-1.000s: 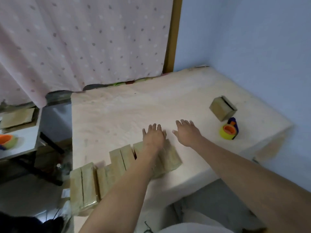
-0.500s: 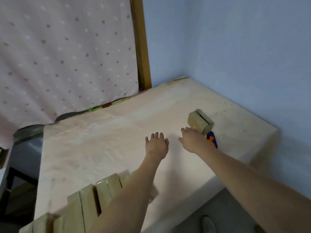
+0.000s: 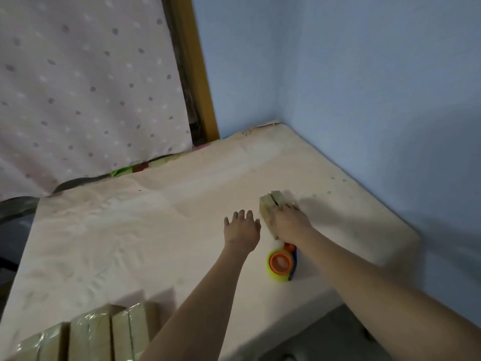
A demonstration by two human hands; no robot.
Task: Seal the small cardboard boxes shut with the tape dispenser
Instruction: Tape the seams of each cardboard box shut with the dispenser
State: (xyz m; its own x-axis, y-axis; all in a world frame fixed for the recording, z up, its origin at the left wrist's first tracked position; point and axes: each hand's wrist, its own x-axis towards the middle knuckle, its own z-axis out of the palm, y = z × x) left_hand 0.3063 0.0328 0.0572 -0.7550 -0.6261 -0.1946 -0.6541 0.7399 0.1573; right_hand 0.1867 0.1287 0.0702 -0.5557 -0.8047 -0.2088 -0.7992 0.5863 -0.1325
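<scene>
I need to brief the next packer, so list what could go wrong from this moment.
1. The right hand lies on the small box, whose flaps show an open slit; lifting it one-handed might spread them.
2. The tape dispenser sits under the right forearm, so drawing the arm back could knock it.
3. The taped boxes crowd the near edge of the table; the left hand hovers open, so its arm could nudge them off.
</scene>
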